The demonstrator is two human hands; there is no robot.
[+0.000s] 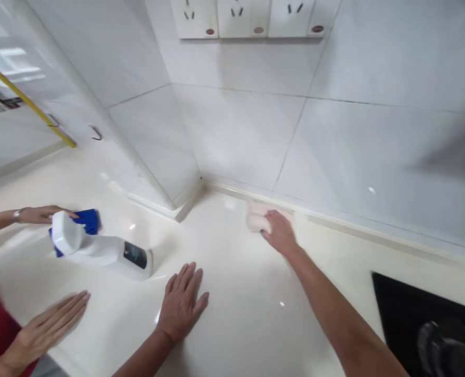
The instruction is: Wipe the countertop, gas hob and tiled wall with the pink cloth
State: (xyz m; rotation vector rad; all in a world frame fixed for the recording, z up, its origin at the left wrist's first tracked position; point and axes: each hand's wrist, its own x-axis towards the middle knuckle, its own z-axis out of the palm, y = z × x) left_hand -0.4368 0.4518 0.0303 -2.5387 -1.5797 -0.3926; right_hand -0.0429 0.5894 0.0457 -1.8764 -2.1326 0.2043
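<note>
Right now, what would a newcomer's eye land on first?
A white spray bottle lies on its side on the cream countertop, left of centre, touching a blue cloth. Near the back wall, the person's right hand rests on a pale cloth at the tiled wall's base.

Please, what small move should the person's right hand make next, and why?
Probably the right hand should slide the pale pinkish cloth along the cream skirting strip toward the corner. The cloth already lies against that strip, below the white wall tiles, and the corner is close beside it.
</note>
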